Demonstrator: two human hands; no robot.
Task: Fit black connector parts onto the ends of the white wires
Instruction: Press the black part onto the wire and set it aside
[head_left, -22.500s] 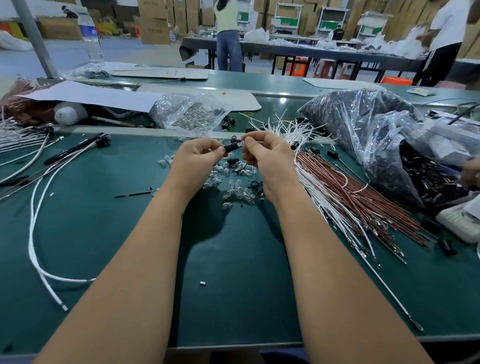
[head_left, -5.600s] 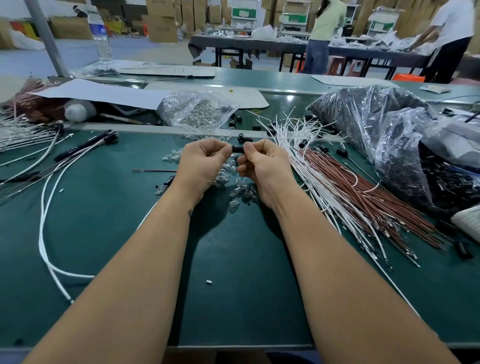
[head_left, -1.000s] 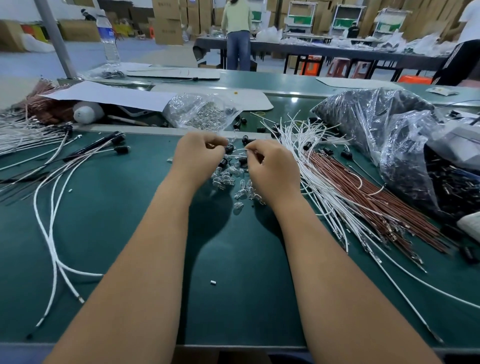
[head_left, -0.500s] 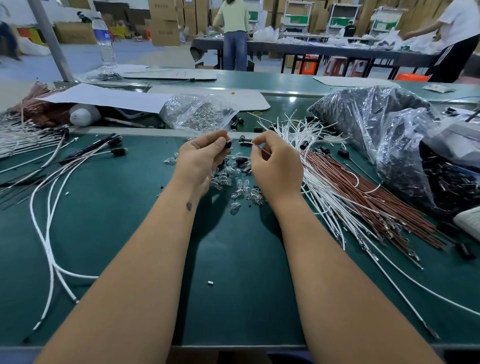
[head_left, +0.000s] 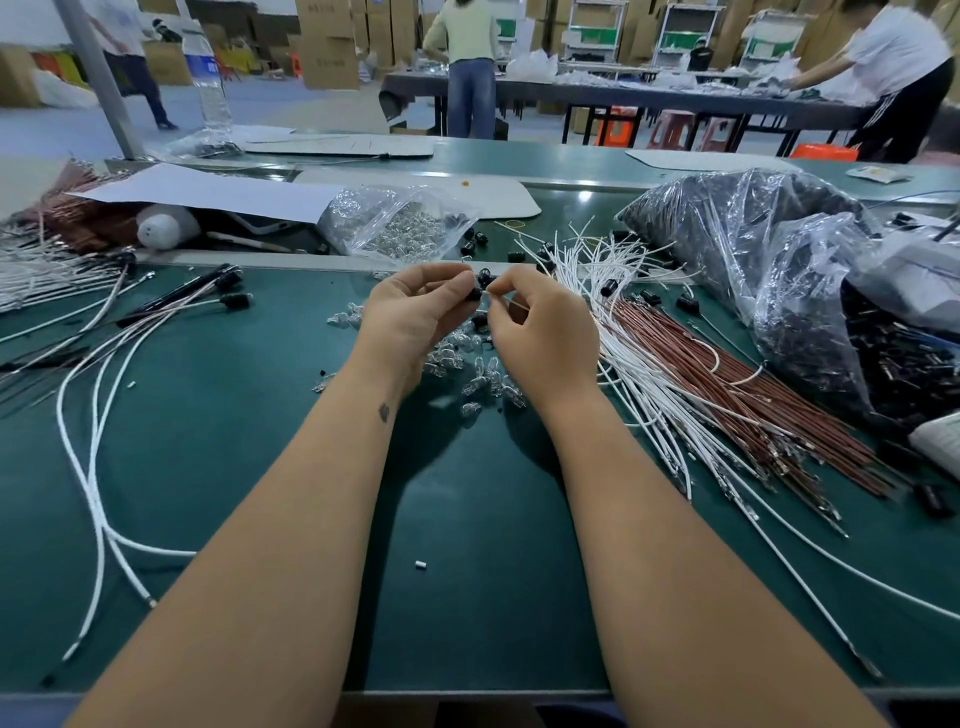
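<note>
My left hand (head_left: 415, 312) pinches a small black connector part (head_left: 474, 294) between thumb and fingertips. My right hand (head_left: 545, 332) pinches the end of a white wire (head_left: 506, 300) right beside it, the two almost touching above the green table (head_left: 249, 441). Below the hands lie several small clear bulbs (head_left: 478, 374). A fan of loose white wires (head_left: 639, 364) spreads to the right of my right hand. Finished white wires with black ends (head_left: 234, 300) lie at the left.
Brown wires (head_left: 727, 395) lie beside the white ones. A clear bag of black parts (head_left: 769, 270) bulges at the right, a bag of bulbs (head_left: 400, 228) stands at the back. Loose black connectors (head_left: 685, 304) are scattered around. People work at a far table.
My hands have closed together: the wire end in the right hand now meets the black part in the left. One second ago both hands were low over the bulb pile.
</note>
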